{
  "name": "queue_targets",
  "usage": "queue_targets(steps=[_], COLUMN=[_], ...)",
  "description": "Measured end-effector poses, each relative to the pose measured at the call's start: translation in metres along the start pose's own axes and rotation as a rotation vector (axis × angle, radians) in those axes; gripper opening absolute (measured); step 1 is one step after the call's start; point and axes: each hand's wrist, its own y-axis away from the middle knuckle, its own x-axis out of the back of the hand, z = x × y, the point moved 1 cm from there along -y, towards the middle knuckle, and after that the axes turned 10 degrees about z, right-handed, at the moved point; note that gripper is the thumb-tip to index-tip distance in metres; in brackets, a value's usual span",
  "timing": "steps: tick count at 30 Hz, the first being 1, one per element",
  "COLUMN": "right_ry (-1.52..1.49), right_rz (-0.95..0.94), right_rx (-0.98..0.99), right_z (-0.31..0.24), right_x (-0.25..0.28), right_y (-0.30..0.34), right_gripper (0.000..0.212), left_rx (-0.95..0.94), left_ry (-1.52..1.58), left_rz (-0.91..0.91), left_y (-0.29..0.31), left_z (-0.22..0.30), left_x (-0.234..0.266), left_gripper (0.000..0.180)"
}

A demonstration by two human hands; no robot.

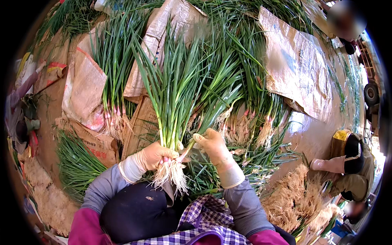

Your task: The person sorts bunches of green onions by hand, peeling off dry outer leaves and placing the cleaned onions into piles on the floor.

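My left hand, in a pale glove, is closed round the lower stems of a bunch of green garlic. Its long leaves fan away from me, and its whitish roots hang below the fist. Just to the right, my gloved right hand pinches a single green garlic stalk near its base. That stalk slants, its pinkish-white lower end touching the bunch by my left hand. Its leaves run up to the right. Several more green garlic plants lie beyond my hands, roots toward me.
Woven sacks lie over and between the heaps of greens. At lower right is a pile of brown trimmed roots. Loose leaves lie at left. Another person sits at right, and one more person is at the left edge.
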Motion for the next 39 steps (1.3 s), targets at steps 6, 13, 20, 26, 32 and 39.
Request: queue_targets(steps=[6, 13, 20, 26, 32, 39], right_ry=[0.323, 0.098, 0.497, -0.666, 0.082, 0.299], right_rz=[0.042, 0.039, 0.032, -0.079, 0.476, -0.247], right_rx=[0.236, -0.086, 0.108, -0.252, -0.042, 0.644], right_z=[0.022, 0.017, 0.016, 0.032, 0.040, 0.039], right_x=[-0.006, 0.003, -0.019, -0.028, 0.045, 0.009], right_y=[-0.022, -0.007, -0.008, 0.001, -0.020, 0.035], right_gripper=[0.020, 0.018, 0.025, 0.011, 0.028, 0.061], left_rx=[-0.005, -0.015, 0.052, 0.104, 0.034, 0.001], left_ry=[-0.208, -0.467, -0.348, 0.265, 0.371, 0.398], left_rz=[-0.070, 0.045, -0.010, -0.200, -0.467, -0.378], left_y=[-0.012, -0.004, -0.018, -0.018, -0.005, -0.004], left_z=[-0.002, 0.013, -0.001, -0.018, -0.009, -0.007], left_x=[-0.007, 0.004, 0.004, -0.006, -0.012, -0.008], left_gripper=[0.025, 0.025, 0.026, 0.026, 0.026, 0.028])
